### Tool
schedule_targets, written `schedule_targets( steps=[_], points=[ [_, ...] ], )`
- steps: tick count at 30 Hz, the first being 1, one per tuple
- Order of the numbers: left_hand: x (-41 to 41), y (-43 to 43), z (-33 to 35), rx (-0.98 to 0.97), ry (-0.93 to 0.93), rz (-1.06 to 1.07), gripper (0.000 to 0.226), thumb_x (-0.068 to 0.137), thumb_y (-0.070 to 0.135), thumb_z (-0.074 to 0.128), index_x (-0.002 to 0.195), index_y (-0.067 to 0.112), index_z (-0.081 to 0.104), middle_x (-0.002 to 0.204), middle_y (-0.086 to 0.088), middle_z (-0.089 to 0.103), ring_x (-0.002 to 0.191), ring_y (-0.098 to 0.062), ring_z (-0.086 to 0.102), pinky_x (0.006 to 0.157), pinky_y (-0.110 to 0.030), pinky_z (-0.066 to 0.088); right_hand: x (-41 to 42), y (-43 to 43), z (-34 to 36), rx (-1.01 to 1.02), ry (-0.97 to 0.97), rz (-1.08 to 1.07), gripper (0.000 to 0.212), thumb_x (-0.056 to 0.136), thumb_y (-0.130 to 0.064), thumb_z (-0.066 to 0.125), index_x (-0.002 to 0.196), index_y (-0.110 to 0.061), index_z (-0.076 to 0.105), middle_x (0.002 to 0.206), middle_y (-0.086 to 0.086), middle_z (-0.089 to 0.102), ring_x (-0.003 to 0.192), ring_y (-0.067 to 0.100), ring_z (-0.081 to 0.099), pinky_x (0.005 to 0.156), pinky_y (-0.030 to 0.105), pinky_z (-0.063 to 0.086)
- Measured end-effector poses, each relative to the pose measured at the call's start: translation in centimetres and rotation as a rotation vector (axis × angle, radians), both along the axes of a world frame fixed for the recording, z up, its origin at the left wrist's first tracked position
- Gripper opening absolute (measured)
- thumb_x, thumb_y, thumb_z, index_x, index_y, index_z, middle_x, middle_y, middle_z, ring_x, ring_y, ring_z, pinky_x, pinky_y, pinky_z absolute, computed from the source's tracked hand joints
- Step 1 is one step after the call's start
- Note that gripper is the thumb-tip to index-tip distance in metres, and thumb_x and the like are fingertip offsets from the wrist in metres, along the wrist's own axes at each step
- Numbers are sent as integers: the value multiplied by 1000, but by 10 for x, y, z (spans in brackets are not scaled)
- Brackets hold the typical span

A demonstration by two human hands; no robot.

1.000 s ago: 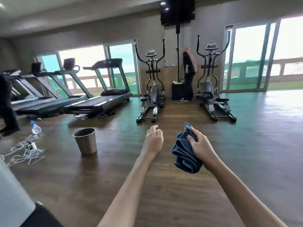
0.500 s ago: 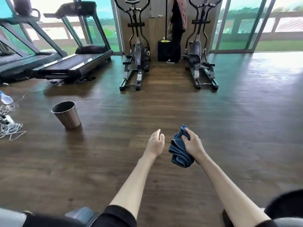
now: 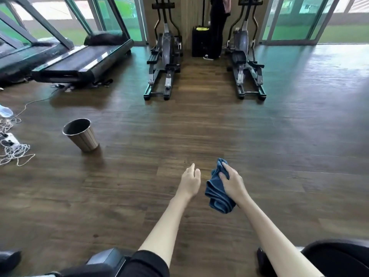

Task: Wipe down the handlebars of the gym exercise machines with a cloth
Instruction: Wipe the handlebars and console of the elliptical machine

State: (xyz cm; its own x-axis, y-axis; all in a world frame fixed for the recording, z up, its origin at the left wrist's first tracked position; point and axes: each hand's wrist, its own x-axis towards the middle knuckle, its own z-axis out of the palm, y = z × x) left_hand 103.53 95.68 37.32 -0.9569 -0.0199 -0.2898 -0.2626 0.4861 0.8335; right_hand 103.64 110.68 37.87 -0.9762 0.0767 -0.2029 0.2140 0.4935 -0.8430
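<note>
I see wood floor (image 3: 279,136) | treadmill (image 3: 83,58) far left | left elliptical (image 3: 165,50) and right elliptical (image 3: 242,56) by the far wall | metal bin (image 3: 82,136) on the floor, left | blue cloth (image 3: 216,194) bunched in the right hand (image 3: 232,182), fingers curled round it | left hand (image 3: 189,181) just beside, fingers relaxed, holding nothing

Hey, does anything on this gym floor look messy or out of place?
Yes. At the left edge, a tangle of white cord lies loose on the wooden floor around a power strip, with a plastic bottle near it, a possible trip hazard. A metal bin stands alone on open floor. Nothing looks spilled.
</note>
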Motion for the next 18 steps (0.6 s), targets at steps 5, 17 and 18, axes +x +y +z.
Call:
schedule_targets(
  steps=[5, 17, 18],
  points=[
    [-17, 2, 26, -24, -30, -3, 52, 104, 29, 23, 151, 9, 20, 158, -6, 19, 147, -17, 12, 119, -32, 10, -19, 6, 27, -1, -42, 17, 46, 102, -15, 44, 147, -13, 36, 151, 7, 36, 138, 20, 34, 100, 18, 24],
    [-74, -10, 79, -15, -39, 5, 52, 103, 28, 24, 151, 8, 19, 158, -7, 19, 146, -16, 15, 116, -27, 11, -86, -14, 82, 27, -60, 80, 45, 102, -15, 43, 147, -14, 35, 151, 9, 36, 138, 22, 34, 104, 23, 27],
    [-82, -13, 82, -15, -41, 8, 52, 103, 28, 24, 151, 8, 19, 158, -7, 19, 146, -16, 14, 116, -28, 10, -95, -18, 87, 26, -57, 85, 45, 102, -15, 43, 147, -14, 36, 151, 8, 36, 137, 22, 35, 103, 22, 27]
  ],
)
